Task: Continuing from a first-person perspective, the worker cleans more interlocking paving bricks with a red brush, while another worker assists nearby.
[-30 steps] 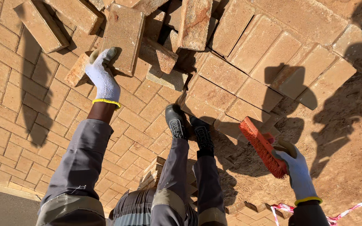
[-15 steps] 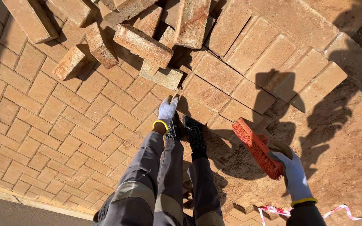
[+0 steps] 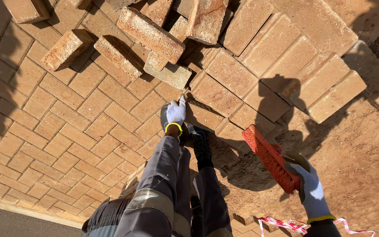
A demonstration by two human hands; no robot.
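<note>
Far left we see laid paving (image 3: 58, 131) in a zigzag pattern, with a strip of dark ground along its lower edge. Above it lies a loose heap of bricks (image 3: 150, 33), several tilted on one another. At centre, our left hand (image 3: 176, 112), in a white glove with a yellow cuff, reaches down to the paving just below a grey brick (image 3: 172, 74) at the foot of the heap; its grip is loosely spread, fingertips at a joint, pinching nothing that we can tell. Black shoes (image 3: 200, 142) stand just beside it at the paving's edge. To the right is bare sand (image 3: 356, 149). Our right hand (image 3: 310, 188), gloved alike, has its grip pressed around the end of an orange brush (image 3: 270, 158), held above the sand. Red-and-white tape (image 3: 286, 224) lies at the bottom right.
</note>
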